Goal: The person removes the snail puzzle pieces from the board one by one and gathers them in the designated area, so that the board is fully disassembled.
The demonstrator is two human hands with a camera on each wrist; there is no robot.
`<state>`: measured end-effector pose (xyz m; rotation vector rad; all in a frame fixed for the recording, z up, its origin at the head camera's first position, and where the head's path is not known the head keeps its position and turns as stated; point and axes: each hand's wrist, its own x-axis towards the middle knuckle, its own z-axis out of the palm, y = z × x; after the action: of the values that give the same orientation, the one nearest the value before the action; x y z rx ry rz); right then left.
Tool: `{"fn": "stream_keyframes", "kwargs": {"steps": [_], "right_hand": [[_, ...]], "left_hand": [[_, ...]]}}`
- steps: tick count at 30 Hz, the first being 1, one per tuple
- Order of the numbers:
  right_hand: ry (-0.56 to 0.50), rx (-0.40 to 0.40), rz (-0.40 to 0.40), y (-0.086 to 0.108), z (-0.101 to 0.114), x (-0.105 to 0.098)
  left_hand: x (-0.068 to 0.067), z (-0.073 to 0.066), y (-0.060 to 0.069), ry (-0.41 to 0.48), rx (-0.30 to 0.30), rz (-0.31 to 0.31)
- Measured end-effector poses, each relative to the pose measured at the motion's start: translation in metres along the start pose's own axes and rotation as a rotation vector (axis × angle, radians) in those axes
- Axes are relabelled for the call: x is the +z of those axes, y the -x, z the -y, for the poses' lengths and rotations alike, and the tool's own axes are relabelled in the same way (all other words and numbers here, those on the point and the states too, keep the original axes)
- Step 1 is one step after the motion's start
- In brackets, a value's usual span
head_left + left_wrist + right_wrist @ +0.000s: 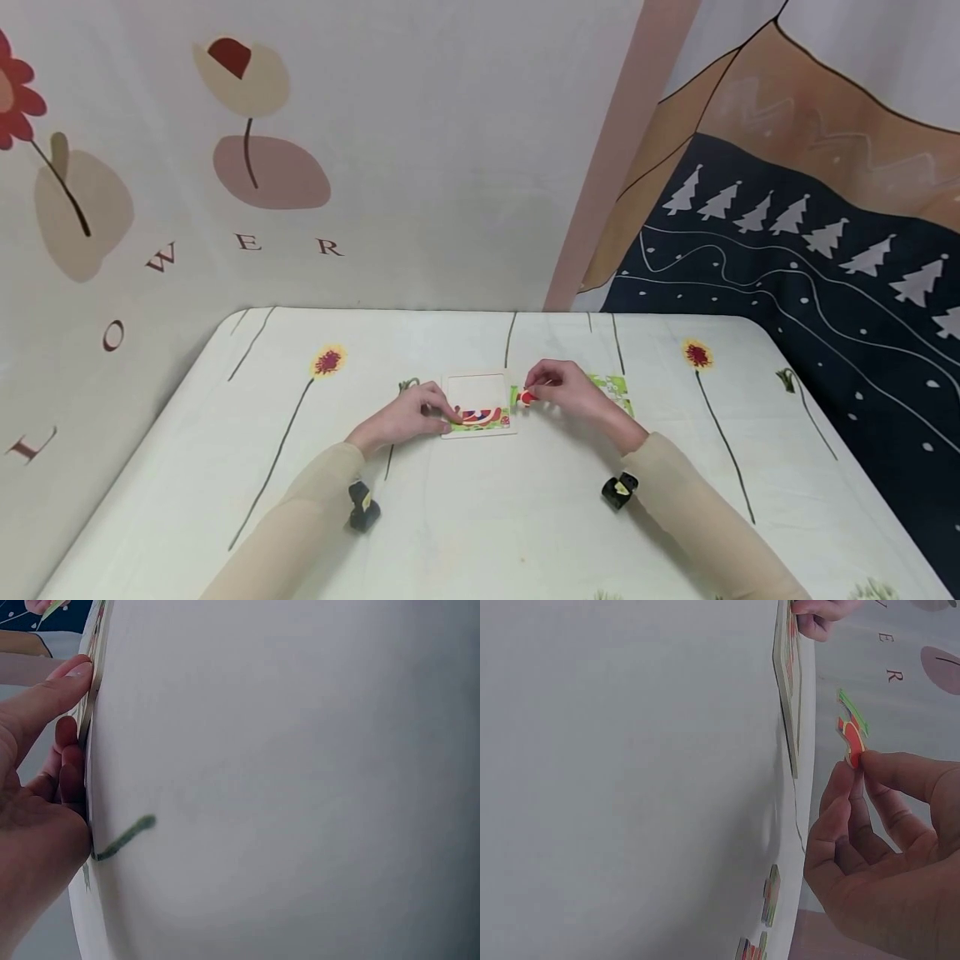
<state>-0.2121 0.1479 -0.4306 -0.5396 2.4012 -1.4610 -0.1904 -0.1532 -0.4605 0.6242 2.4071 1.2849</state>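
A shallow jigsaw puzzle board (477, 392) lies flat on the table, with colourful fitted pieces (483, 419) along its near edge and a pale bare area above them. My left hand (408, 412) rests at the board's lower left corner, one fingertip pressing on it. In the left wrist view, that hand's straight finger (64, 688) touches the board's edge. Just right of the board, my right hand (567, 390) pinches a red and green puzzle piece (853, 742) between thumb and fingertips. It holds the piece raised off the table.
Loose green puzzle pieces (613, 387) lie on the table beyond my right wrist; some show edge-on as small pieces (771, 896) in the right wrist view. A white cloth with printed flowers covers the table (480, 517). Printed fabric (450, 167) hangs behind its far edge.
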Motion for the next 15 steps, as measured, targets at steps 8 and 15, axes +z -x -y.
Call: {"fn": "stream_keyframes", "kwargs": {"steps": [8,15], "right_hand": [[-0.002,-0.022,-0.009,0.006,-0.003,-0.007],[0.046,-0.007,-0.011,0.012,0.002,-0.014]], "left_hand": [[0.001,-0.001,0.001,0.002,-0.004,0.001],[0.001,-0.002,0.001,0.011,0.000,-0.001]]}}
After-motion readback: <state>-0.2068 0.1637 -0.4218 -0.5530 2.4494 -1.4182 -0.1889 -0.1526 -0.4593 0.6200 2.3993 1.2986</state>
